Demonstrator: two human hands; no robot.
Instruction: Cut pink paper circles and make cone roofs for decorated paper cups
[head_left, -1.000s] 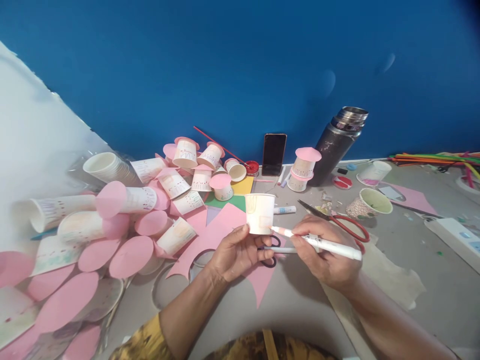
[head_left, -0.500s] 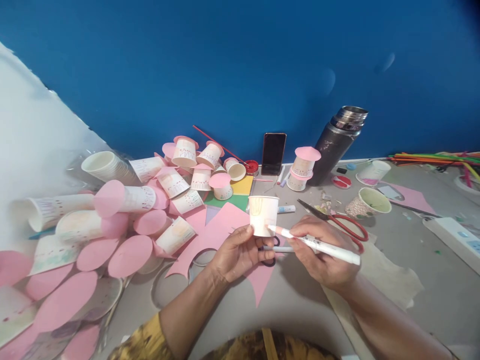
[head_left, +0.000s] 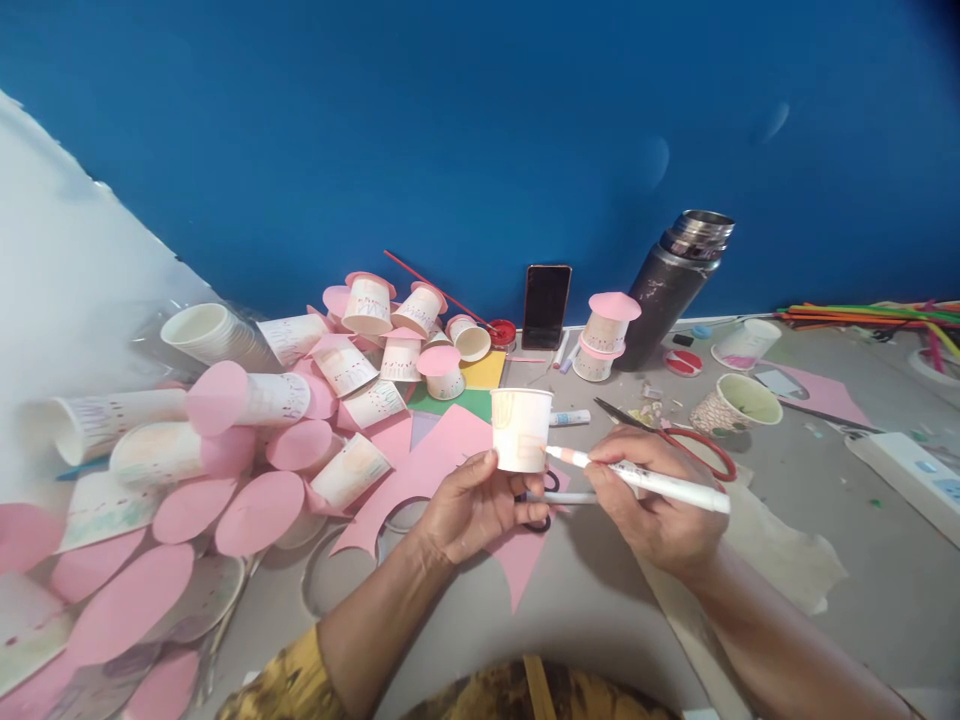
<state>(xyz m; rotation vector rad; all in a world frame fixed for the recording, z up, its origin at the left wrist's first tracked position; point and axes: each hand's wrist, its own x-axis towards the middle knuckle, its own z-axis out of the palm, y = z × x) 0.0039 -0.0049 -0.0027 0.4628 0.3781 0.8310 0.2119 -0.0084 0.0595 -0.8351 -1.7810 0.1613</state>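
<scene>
My left hand (head_left: 474, 508) is closed around the lower part of a white paper cup (head_left: 523, 425), held upright above the table. Faint yellow and orange marks show on the cup's side. In my right hand (head_left: 660, 500) is a white marker (head_left: 664, 482) with a pale orange tip section, its point at or very near the cup's right side. A second white pen (head_left: 571, 498) shows below the cup by my left fingertips; whether they hold it I cannot tell. Behind the fingers, a pair of scissors with black handles (head_left: 553, 482) is partly hidden.
Decorated cups with pink paper discs (head_left: 262, 512) crowd the left side. Cut pink paper (head_left: 442, 450) lies beneath my left hand. Red-handled scissors (head_left: 701, 452), a dark flask (head_left: 675, 290) and a power strip (head_left: 911, 475) are on the right. A phone (head_left: 547, 305) leans against the wall.
The cup has shifted slightly left and turned a little. An orange outline now shows near its right side. My right hand and marker have moved slightly right.
</scene>
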